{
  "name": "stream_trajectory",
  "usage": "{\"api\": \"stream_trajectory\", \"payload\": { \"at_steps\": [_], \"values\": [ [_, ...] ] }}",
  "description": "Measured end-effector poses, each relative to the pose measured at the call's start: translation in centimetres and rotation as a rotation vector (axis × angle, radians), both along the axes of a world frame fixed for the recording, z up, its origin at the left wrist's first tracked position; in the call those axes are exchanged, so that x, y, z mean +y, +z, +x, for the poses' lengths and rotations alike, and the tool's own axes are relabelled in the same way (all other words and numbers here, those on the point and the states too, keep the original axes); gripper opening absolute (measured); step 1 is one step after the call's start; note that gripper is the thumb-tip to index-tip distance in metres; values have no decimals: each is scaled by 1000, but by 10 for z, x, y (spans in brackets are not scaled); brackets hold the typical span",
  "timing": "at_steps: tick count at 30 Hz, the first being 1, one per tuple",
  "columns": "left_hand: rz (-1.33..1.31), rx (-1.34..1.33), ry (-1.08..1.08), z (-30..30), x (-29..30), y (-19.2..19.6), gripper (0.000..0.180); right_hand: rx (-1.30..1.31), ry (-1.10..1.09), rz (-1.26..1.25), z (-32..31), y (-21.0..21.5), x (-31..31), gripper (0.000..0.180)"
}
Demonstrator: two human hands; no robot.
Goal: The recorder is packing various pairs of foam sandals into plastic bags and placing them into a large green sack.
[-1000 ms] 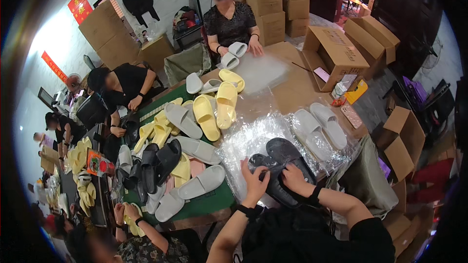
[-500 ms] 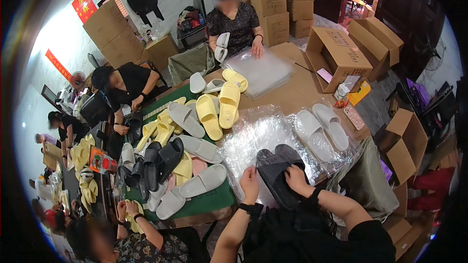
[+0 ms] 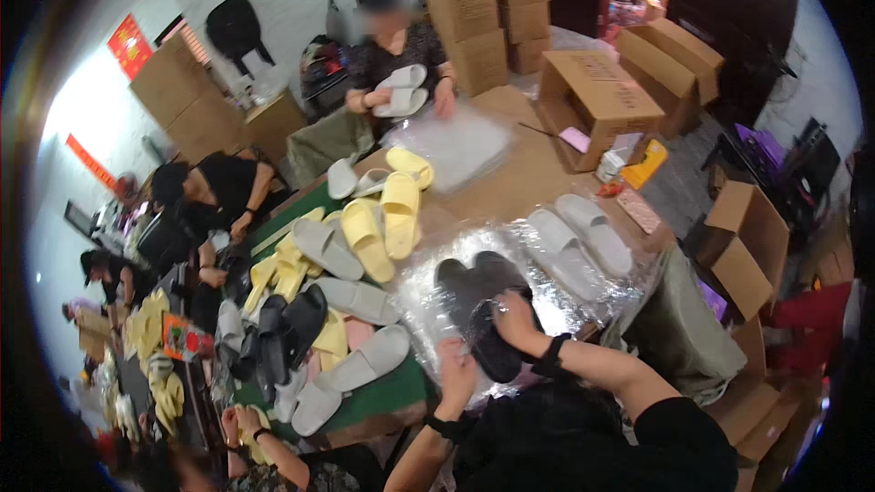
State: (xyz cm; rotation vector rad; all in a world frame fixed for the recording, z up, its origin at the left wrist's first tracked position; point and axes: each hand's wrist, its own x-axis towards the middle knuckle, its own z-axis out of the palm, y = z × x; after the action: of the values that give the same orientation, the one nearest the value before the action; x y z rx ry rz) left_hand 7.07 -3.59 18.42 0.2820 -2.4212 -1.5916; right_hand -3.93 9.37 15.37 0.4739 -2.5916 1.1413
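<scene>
A pair of black slide slippers (image 3: 467, 284) lies side by side on shiny clear plastic bags (image 3: 421, 296) before me. My right hand (image 3: 519, 323) is closed on the slippers near their straps; its fingertips are partly blurred. Just left of the near slipper, my left hand (image 3: 456, 366) is closed in a pinch; whatever it holds is too small to make out. To the right of the black pair, two light grey slippers (image 3: 597, 237) rest on clear plastic.
A pile of yellow, grey and black slippers (image 3: 351, 301) covers the green mat (image 3: 396, 392) on the left. Across the table, a co-worker (image 3: 396, 50) holds white slippers by a stack of clear bags (image 3: 460, 150). An open carton (image 3: 602, 96) and a pink phone (image 3: 638, 211) stand at right.
The black slippers have moved away from me and to the left over the plastic. My right hand has moved left with them, and my left hand is slightly nearer me. The co-worker has raised the slippers.
</scene>
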Motion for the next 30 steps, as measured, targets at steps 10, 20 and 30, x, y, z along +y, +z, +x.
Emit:
{"api": "stream_trajectory", "payload": {
  "at_steps": [10, 20, 30],
  "values": [
    [1049, -236, 13, -2, -22, -25, 34, -13, 68, -34, 7, 24, -41, 16],
    [1200, -227, -100, -16, -34, 48, 10, -253, 519, 255, 2, 108, 25, 55],
    [1400, -263, -153, -36, -28, 99, 10, 181, 286, 393, 11, 105, 67, 40]
  ]
}}
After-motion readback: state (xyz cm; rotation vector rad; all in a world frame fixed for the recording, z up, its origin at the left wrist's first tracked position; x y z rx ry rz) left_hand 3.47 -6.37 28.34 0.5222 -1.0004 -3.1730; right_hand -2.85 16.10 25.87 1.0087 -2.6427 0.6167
